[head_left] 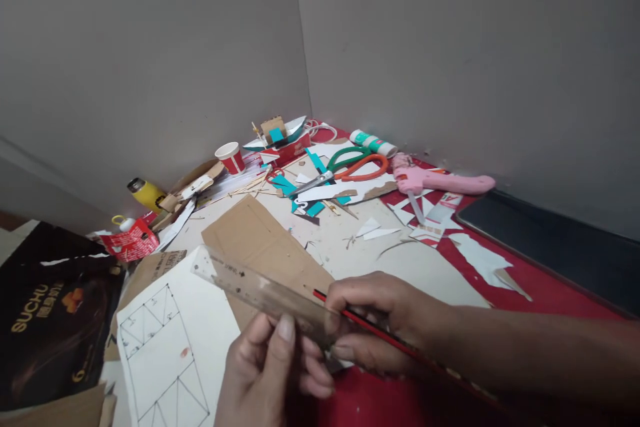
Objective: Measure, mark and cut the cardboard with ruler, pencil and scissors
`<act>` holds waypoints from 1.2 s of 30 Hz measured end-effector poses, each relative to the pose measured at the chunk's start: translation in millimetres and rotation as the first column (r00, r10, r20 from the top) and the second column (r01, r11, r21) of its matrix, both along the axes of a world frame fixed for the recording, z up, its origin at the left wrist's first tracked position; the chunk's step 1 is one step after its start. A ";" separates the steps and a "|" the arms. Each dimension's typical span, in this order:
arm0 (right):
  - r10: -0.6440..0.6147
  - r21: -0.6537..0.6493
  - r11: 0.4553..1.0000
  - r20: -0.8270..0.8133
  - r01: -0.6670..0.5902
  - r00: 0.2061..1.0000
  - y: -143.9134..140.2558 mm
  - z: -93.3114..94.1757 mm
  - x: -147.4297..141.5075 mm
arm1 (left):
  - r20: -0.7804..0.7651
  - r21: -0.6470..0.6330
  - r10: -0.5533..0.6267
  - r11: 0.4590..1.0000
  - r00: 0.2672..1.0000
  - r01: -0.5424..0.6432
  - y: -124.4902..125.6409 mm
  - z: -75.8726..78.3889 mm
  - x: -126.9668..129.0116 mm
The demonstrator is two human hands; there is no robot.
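A clear plastic ruler (255,288) slants across the front, its far end over a white sheet with a truss-like line drawing (165,333). My left hand (275,367) holds the ruler's near part with the thumb on top. My right hand (385,323) is closed around a red and black pencil (383,332), and its fingers also meet the ruler's near end. The pencil's tip points left, above the ruler. Behind the ruler lies a piece of brown cardboard (263,237) with faint pencil marks.
Scissors with green and orange handles (345,170) lie among paper scraps farther back. To their right is a pink glue gun (435,180). A paper cup (230,157), a model boat (277,133) and a yellow bottle (145,193) stand behind. A black bag (55,320) is at left.
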State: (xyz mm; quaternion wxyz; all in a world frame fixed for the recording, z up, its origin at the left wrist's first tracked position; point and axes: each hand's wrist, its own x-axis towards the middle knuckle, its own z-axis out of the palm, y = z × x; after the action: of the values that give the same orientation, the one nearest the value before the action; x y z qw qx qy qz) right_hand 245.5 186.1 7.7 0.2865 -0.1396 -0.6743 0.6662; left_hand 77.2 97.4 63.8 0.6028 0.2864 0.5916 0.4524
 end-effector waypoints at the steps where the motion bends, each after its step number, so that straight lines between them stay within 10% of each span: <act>1: -0.002 0.024 1.000 0.002 0.002 1.000 0.4 0.4 0.4 | -0.003 0.006 0.028 1.000 1.000 -0.028 4.5 4.0 0.3; 13: -0.382 0.531 0.776 -0.032 0.340 0.924 29.9 7.3 1.0 | -0.383 0.151 0.155 0.983 0.911 -0.104 84.0 7.8 -108.7; 36: -0.313 0.594 0.767 0.018 0.242 0.949 34.9 -16.6 2.7 | -0.344 0.135 0.110 0.989 0.933 -0.067 95.8 -32.8 -104.7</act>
State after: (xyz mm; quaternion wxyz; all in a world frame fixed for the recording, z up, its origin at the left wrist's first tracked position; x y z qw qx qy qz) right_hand 248.2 221.0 -8.9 0.3710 -0.1814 -0.8334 0.3672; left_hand -27.5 193.1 31.1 0.4483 0.3714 0.6731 0.4561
